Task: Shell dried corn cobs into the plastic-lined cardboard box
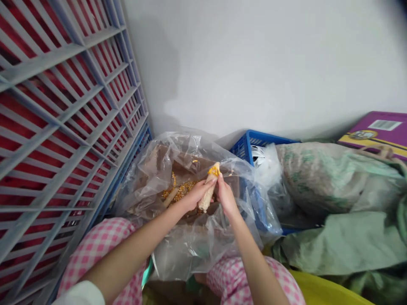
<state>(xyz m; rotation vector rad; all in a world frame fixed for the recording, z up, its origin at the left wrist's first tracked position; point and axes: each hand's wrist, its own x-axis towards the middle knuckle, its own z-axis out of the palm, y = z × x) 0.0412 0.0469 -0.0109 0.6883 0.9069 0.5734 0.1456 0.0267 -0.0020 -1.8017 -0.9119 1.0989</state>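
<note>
Corncob (207,198) mostly bare, pale; yellow kernels (214,170) near tip.

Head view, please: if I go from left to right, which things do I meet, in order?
Slatted crate → kernel heap → corn cob → right hand → white plastic bag → purple box.

Crumpled, clear plastic sheeting (190,250) surrounds a brown, cardboard-like base (182,164); loose golden-yellow corn kernels (187,187) and a tan, cylindrical cob (171,197) lie there.
</note>
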